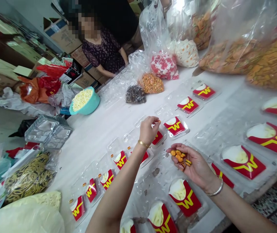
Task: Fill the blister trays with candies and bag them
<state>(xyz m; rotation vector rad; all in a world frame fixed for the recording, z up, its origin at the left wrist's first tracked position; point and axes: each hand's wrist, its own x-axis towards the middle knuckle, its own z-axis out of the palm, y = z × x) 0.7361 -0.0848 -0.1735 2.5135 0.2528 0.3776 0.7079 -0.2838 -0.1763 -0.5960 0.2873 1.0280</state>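
First, my left grip (148, 132): gold bracelet (143, 144) at the wrist, fingertips closed in a pinch on one small orange piece (159, 121), held above the far row of packs.

Second, my right grip (193, 162): silver bangle (216, 189), palm turned up, fingers loosely curled, cupping a small heap (178, 156) of like pieces between the two rows.

Packs, far row (77, 209): clear plastic, red fronts, yellow zigzag; the five at the left end each show an orange piece at the upper left.

Packs, near row (185, 198): same fronts, pale filling above the red.

Tabletop (80, 152): white, beneath both rows.

Bags, across the back: dark bag (135, 94); orange bag (153, 83), touching it; pink-and-white bag (164, 64); white bag (186, 53); large orange bag (233, 58).

Left side: turquoise bowl (88, 106) of pale strips; clear trays (49, 131), stacked; bag of yellow-and-black strips (28, 176).

Beyond: one person (105, 48) in a dark patterned top, at the far side; cartons (65, 35) behind.
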